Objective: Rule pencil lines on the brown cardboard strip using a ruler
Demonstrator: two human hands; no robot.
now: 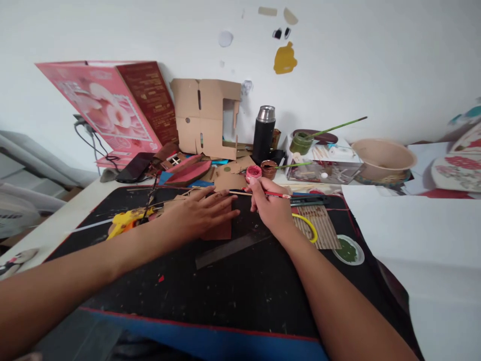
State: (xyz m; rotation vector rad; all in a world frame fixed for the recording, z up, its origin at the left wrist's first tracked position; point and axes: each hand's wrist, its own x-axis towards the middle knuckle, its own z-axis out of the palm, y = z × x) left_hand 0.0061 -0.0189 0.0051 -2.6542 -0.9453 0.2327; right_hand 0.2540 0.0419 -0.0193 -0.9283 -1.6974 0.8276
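Observation:
My left hand (205,213) lies palm down with its fingers apart, over a reddish-brown cardboard piece (221,231) on the black mat (240,296). The fingertips point toward my right hand (272,205), which is closed in a pinch. Between its fingers runs a slim red brush-like stick (278,195); its tip is hard to make out. Just beyond this hand stands a small jar of pink paint (253,172). Beside that is a brown paint jar (268,168) with a green stick across it. A dark flat ruler-like strip (233,249) lies nearer to me.
On the left sits a yellow glue gun (126,220). To the right are a yellow ring (311,228), a ribbed mat piece (321,228) and a lid with green paint (349,250). Behind stand a black thermos (264,134), cut cardboard (206,118), a pink box (108,105) and a bowl (383,155).

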